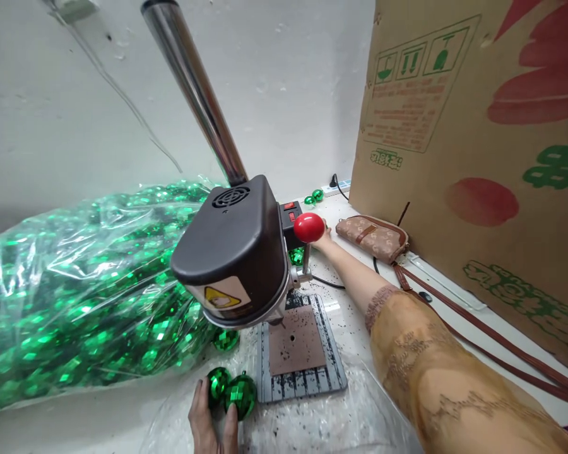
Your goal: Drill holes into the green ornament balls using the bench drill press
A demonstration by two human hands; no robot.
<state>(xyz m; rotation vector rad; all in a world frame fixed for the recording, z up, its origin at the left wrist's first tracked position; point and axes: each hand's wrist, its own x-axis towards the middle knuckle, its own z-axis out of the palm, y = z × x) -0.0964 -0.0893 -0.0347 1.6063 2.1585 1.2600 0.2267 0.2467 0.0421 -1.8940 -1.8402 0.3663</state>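
At the bottom, my left hand [211, 419] curls its fingers and thumb around two shiny green mirror balls [240, 396], on plastic sheeting beside the drill's base plate. A small bench drill press [231, 246] with a black housing, a steel column and a red lever knob [308, 227] stands in the middle. Its slotted metal base [334, 373] carries a brown square board [297, 343] with a hole in it. My right arm reaches past the drill. My right hand [325, 234], mostly hidden behind the red knob, is beside the black switch box [291, 214] with red switches; its fingers do not show clearly.
A large clear bag [89, 296] of green mirror balls fills the left side. Several loose balls lie near the drill and by the power strip [337, 188]. A brown patterned purse [373, 238] with a long strap rests before a big cardboard box [473, 145]. Dark shavings dot the table.
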